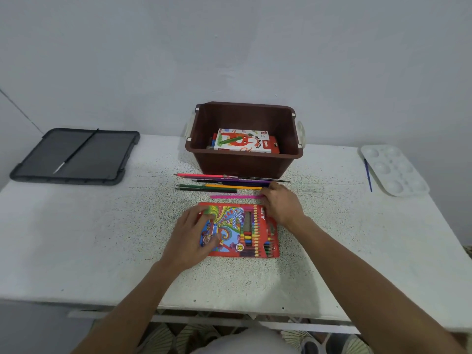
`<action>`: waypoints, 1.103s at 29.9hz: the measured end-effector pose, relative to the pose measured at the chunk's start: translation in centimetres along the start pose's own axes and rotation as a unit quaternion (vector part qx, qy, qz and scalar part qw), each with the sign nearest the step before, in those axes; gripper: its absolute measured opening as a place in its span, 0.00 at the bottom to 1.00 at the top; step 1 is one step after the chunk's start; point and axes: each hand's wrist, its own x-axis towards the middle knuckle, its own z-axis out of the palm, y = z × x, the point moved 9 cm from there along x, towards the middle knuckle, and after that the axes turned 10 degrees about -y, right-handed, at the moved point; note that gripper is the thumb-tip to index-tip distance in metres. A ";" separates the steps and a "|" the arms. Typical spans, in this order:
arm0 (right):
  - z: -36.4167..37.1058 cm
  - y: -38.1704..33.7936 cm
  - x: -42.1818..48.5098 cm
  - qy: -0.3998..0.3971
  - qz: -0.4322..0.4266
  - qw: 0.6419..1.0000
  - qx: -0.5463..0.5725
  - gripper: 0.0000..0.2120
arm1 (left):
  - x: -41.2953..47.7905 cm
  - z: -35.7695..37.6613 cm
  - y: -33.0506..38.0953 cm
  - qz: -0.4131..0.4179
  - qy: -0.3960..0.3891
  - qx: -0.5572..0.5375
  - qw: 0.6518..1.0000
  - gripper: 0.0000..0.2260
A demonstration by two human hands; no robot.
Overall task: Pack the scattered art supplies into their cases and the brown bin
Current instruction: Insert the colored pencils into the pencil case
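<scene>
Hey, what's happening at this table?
A person is tidying up art supplies. Their left hand rests on a red pencil box lying flat on the table, while the right hand is at the end of a pink pencil. More loose pencils lie in front of the brown bin, which already holds a pastel box.

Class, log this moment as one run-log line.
left hand: rests on colour pencil case | right hand: at pink pencil | oil pastels box: in brown bin
</scene>
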 end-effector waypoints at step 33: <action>0.1 3.0 -11.3 0.098 -0.100 0.990 0.020 0.12 | 0.1 1.5 0.8 0.015 -0.106 0.032 0.994 0.48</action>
